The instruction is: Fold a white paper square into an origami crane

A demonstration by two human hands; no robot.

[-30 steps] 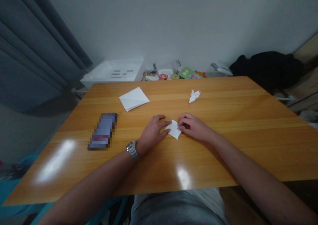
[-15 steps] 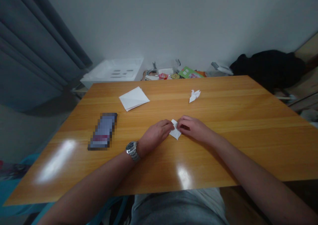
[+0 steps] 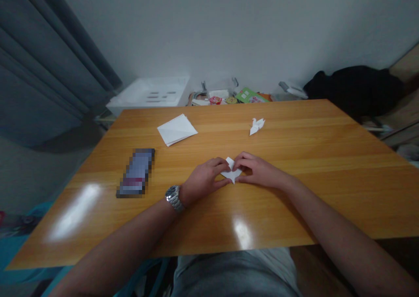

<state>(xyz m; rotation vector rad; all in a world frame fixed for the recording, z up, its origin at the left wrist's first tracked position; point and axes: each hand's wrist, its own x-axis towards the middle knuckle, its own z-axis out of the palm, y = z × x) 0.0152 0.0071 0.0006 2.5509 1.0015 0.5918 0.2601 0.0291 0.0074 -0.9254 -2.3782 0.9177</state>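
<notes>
A small folded piece of white paper (image 3: 231,174) lies on the wooden table, one corner pointing toward me. My left hand (image 3: 207,176) grips its left side between thumb and fingers, a metal watch on that wrist. On the right side my right hand (image 3: 257,169) pinches it the same way, the fingertips of both hands near its upper middle. Fingers cover parts of the side edges. Farther back stands a folded white paper crane (image 3: 257,126), apart from both hands.
Sheets of white paper (image 3: 177,130) lie at the back left of the table (image 3: 294,135). A phone (image 3: 135,173) with a blurred screen rests to the left. Behind the far edge are a white tray (image 3: 157,91), a green packet (image 3: 250,96) and a black cloth (image 3: 353,89).
Both thumbs have moved to the near edges of the folded paper. The paper looks wider at its sides, and its upper layer has opened out. The crane, sheets and phone stay put.
</notes>
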